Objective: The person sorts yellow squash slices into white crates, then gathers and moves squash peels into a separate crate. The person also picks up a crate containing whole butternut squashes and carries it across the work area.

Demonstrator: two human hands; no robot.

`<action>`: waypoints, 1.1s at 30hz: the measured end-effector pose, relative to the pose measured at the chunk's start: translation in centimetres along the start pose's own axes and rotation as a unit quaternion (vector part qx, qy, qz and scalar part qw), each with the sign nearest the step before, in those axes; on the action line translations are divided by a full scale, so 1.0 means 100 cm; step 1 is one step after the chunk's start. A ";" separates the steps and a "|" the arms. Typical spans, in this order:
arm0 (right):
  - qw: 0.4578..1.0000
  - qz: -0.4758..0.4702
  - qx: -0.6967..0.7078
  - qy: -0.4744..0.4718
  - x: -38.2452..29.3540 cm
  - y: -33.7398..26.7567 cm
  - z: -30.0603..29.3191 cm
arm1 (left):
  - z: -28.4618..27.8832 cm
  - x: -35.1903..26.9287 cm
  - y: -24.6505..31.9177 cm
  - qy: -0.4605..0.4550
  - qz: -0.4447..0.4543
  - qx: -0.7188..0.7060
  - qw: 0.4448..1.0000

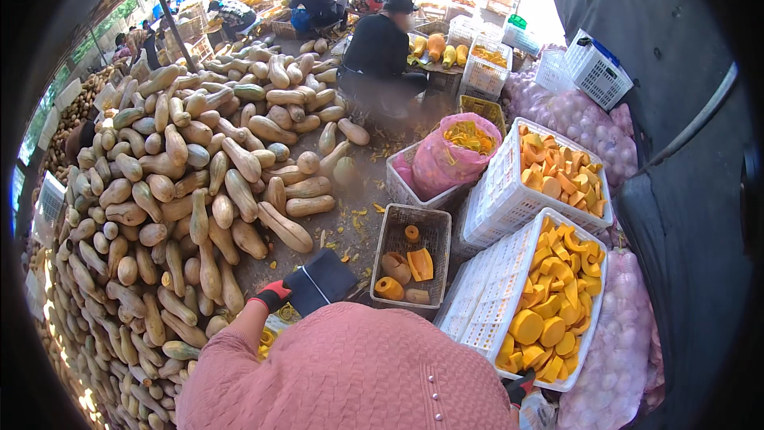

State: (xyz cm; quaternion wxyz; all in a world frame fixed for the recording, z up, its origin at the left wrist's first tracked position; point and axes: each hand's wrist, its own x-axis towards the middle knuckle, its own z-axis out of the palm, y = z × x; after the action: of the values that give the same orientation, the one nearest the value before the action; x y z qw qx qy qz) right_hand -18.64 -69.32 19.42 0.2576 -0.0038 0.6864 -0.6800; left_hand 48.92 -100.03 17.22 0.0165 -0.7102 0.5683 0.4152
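Note:
My left hand (273, 297), in a red and black glove, grips the edge of a dark flat pad (321, 282) with a white band across it. Low on the right, my right hand (520, 387), also gloved, is at the near rim of a white plastic crate (588, 343) heaped with cut orange squash pieces (552, 310); its fingers are partly hidden. Ahead of me a grey crate (412, 209) holds a squash ring, a halved piece and several peeled or part-peeled chunks. Yellow peelings lie by my left arm.
A huge pile of long squashes (239, 191) fills the left. Stacked white crates (495, 215) and a pink bag (444, 161) of peelings stand at right, with net sacks (615, 322) beside a dark tarpaulin (686, 239). A seated person (376, 48) and several others work farther off.

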 end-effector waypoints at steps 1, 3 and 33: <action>0.999 0.021 0.023 0.007 -0.003 -0.001 0.009 | 0.008 -0.002 -0.006 -0.004 -0.008 -0.012 1.000; 0.996 0.058 0.069 0.012 -0.007 -0.008 0.027 | 0.024 0.000 -0.022 -0.009 0.025 0.003 1.000; 0.996 0.010 -0.081 -0.035 -0.005 -0.027 0.019 | -0.017 0.062 0.024 -0.020 0.049 -0.014 0.999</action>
State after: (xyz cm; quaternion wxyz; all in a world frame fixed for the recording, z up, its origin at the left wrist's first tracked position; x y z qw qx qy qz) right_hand -18.41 -71.14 22.21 0.2875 -0.0415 0.7299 -0.6188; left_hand 48.01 -106.63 15.61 -0.0029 -0.6735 0.5959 0.4374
